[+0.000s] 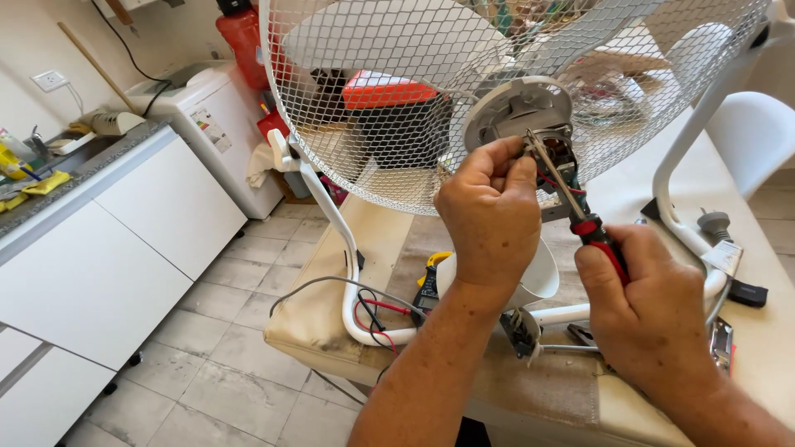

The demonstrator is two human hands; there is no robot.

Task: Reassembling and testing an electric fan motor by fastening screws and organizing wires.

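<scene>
**Fan motor up close, both hands busy**

Fan [414, 108] sits tipped on the table [770, 348], white mesh guard facing us, with its grey motor hub [513, 108] just behind the mesh near the top middle. We've got the left hand [490, 217] up at that hub, fingertips pinched together on something small right at the motor housing; could be a wire or a screw, too tiny and hidden by the fingers to say. The right hand [650, 310] is closed around the red-and-black handle of a screwdriver [580, 207], and the metal shaft angles up and left so its tip lands at the same spot by the left fingertips. Red wires show just beside the shaft.

Below the hands lies the fan's white tube stand [348, 273], with red and black leads looping over it toward a yellow meter [431, 277]. A plug [714, 222] rests at the table's right side. White cabinets [124, 248] run along the left, over a tiled floor.
</scene>
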